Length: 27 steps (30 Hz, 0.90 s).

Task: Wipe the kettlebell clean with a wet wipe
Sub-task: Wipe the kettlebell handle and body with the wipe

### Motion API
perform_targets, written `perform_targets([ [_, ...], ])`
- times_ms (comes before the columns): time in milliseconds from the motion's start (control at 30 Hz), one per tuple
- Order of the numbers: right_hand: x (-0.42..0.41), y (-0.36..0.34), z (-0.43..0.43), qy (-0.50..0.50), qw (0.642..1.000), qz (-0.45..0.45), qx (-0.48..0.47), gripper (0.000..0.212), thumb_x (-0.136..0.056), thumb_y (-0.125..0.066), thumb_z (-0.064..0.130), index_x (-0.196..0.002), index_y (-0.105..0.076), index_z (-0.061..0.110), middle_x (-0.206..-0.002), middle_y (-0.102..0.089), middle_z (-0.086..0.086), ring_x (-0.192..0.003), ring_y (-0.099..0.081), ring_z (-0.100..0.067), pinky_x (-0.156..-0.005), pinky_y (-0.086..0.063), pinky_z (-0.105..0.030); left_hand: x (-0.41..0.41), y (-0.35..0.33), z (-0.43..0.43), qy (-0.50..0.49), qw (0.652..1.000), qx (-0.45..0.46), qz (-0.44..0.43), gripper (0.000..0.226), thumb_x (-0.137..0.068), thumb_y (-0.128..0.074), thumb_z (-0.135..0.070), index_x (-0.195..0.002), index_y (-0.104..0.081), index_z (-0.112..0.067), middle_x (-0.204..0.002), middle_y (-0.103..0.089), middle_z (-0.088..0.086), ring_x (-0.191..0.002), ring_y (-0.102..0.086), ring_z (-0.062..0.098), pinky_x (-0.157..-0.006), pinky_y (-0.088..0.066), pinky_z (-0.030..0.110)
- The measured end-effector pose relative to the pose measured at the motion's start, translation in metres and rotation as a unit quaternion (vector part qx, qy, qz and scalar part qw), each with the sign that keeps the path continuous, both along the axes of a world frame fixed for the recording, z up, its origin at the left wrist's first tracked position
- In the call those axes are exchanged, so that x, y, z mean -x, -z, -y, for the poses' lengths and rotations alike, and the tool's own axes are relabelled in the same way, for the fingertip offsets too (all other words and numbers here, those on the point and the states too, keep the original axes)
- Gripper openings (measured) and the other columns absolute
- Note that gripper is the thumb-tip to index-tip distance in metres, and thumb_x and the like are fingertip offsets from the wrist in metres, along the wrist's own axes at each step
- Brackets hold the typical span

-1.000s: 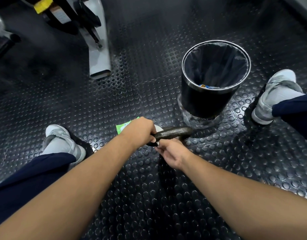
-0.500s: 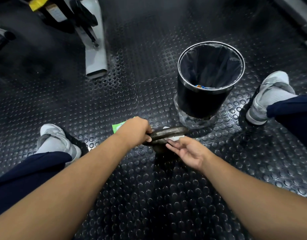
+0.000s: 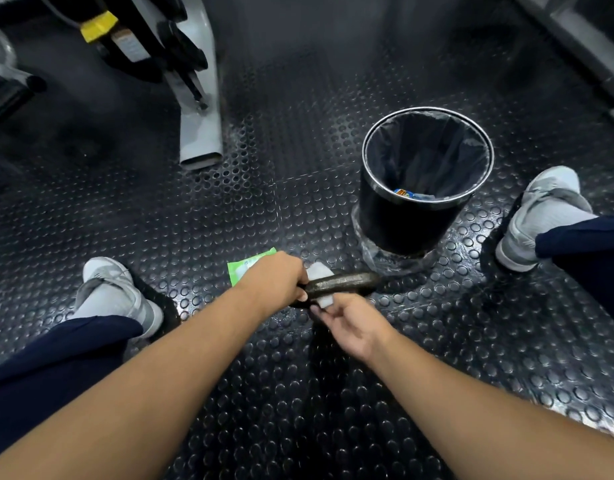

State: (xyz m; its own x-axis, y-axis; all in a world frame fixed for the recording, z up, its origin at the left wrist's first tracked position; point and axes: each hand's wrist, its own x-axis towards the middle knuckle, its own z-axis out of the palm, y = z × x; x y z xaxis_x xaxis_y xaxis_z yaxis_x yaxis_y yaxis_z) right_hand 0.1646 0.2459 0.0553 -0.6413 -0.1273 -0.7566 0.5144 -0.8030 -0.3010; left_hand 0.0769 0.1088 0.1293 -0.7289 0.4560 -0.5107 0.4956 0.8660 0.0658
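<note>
A dark iron kettlebell (image 3: 347,284) stands on the studded rubber floor between my feet; only its handle shows from above. My left hand (image 3: 274,280) grips the left end of the handle. A white wet wipe (image 3: 320,271) is draped over the handle just right of that hand, with one end showing above the bar and the other end below it. My right hand (image 3: 350,323) pinches the lower end of the wipe under the handle. The kettlebell's body is mostly hidden beneath the handle and my hands.
A green wet-wipe pack (image 3: 245,266) lies on the floor behind my left hand. A black lined trash bin (image 3: 416,223) stands to the right beyond the kettlebell. My grey shoes (image 3: 108,289) (image 3: 540,216) flank the spot. A grey machine leg (image 3: 200,133) stands far left.
My right hand, open beside the handle half a second ago, has closed its fingers on the lower end of the wipe. The left hand keeps its grip on the handle.
</note>
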Motion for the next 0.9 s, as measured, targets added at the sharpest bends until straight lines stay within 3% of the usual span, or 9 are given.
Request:
perform_targets([
  [100, -0.006, 0.003, -0.027, 0.072, 0.997, 0.014, 0.029, 0.045, -0.074, -0.037, -0.017, -0.116, -0.053, -0.011, -0.133, -0.058, -0.024, -0.124, -0.058, -0.033, -0.102, -0.053, -0.045, 0.0, 0.004, 0.002, -0.022, 1.0, -0.002, 0.012, 0.026, -0.089, -0.076, -0.032, -0.113, -0.077, -0.021, -0.099, -0.077, 0.003, -0.095, -0.07, 0.025, -0.083, -0.057, 0.036],
  [200, -0.01, -0.004, -0.028, 0.114, 0.993, 0.014, 0.029, 0.045, -0.075, -0.039, -0.009, -0.116, -0.056, -0.004, -0.134, -0.059, -0.027, -0.125, -0.059, -0.035, -0.102, -0.051, -0.047, 0.0, 0.005, 0.002, -0.026, 1.0, -0.006, 0.013, 0.024, -0.089, -0.076, -0.033, -0.111, -0.077, -0.021, -0.098, -0.077, 0.002, -0.093, -0.07, 0.025, -0.082, -0.057, 0.035],
  [333, -0.005, -0.015, 0.0, 0.057, 0.998, -0.014, 0.022, 0.035, -0.082, -0.042, 0.007, -0.109, -0.063, 0.003, -0.111, -0.072, -0.015, -0.102, -0.066, -0.026, -0.097, -0.047, -0.039, 0.001, 0.003, 0.001, -0.017, 1.0, -0.004, 0.004, 0.022, -0.086, -0.077, -0.033, -0.105, -0.078, -0.021, -0.091, -0.076, 0.003, -0.088, -0.069, 0.024, -0.078, -0.057, 0.034],
  [433, -0.002, -0.018, 0.027, -0.018, 1.0, -0.012, -0.006, 0.013, -0.081, -0.042, 0.008, -0.084, -0.053, 0.016, -0.084, -0.057, -0.006, -0.077, -0.05, -0.015, -0.089, -0.041, -0.035, 0.001, 0.003, 0.0, -0.009, 1.0, 0.001, 0.001, 0.02, -0.086, -0.076, -0.032, -0.104, -0.079, -0.022, -0.088, -0.076, 0.002, -0.085, -0.069, 0.024, -0.073, -0.056, 0.032],
  [500, 0.0, -0.02, 0.035, -0.034, 0.999, -0.01, -0.027, 0.013, -0.08, -0.043, 0.007, -0.077, -0.049, 0.018, -0.078, -0.053, -0.002, -0.074, -0.046, -0.013, -0.091, -0.04, -0.034, 0.001, 0.002, -0.001, -0.004, 1.0, 0.003, 0.001, 0.02, -0.086, -0.076, -0.031, -0.103, -0.079, -0.022, -0.086, -0.076, 0.003, -0.084, -0.069, 0.024, -0.069, -0.054, 0.03],
  [633, -0.002, -0.028, 0.013, 0.004, 1.0, -0.009, 0.009, 0.026, -0.085, -0.045, 0.015, -0.102, -0.062, 0.005, -0.093, -0.071, -0.009, -0.093, -0.059, -0.024, -0.095, -0.042, -0.038, 0.002, -0.001, -0.001, -0.006, 1.0, 0.001, 0.013, 0.02, -0.087, -0.076, -0.031, -0.104, -0.079, -0.021, -0.087, -0.075, 0.003, -0.085, -0.068, 0.024, -0.067, -0.049, 0.029],
  [733, -0.002, -0.024, -0.015, 0.104, 0.994, 0.016, 0.032, 0.049, -0.085, -0.05, 0.023, -0.125, -0.058, -0.004, -0.118, -0.071, -0.022, -0.114, -0.064, -0.034, -0.109, -0.043, -0.046, 0.002, 0.001, 0.001, -0.014, 1.0, -0.002, 0.017, 0.027, -0.088, -0.076, -0.032, -0.111, -0.078, -0.019, -0.099, -0.077, 0.005, -0.094, -0.069, 0.025, -0.08, -0.056, 0.035],
  [900, 0.002, -0.019, -0.014, 0.168, 0.985, 0.024, 0.027, 0.062, -0.082, -0.055, 0.038, -0.132, -0.058, 0.0, -0.12, -0.07, -0.02, -0.117, -0.064, -0.037, -0.11, -0.044, -0.05, 0.001, 0.001, 0.0, -0.016, 1.0, 0.003, 0.018, 0.03, -0.089, -0.076, -0.033, -0.115, -0.076, -0.019, -0.103, -0.077, 0.006, -0.098, -0.069, 0.026, -0.086, -0.057, 0.037],
])
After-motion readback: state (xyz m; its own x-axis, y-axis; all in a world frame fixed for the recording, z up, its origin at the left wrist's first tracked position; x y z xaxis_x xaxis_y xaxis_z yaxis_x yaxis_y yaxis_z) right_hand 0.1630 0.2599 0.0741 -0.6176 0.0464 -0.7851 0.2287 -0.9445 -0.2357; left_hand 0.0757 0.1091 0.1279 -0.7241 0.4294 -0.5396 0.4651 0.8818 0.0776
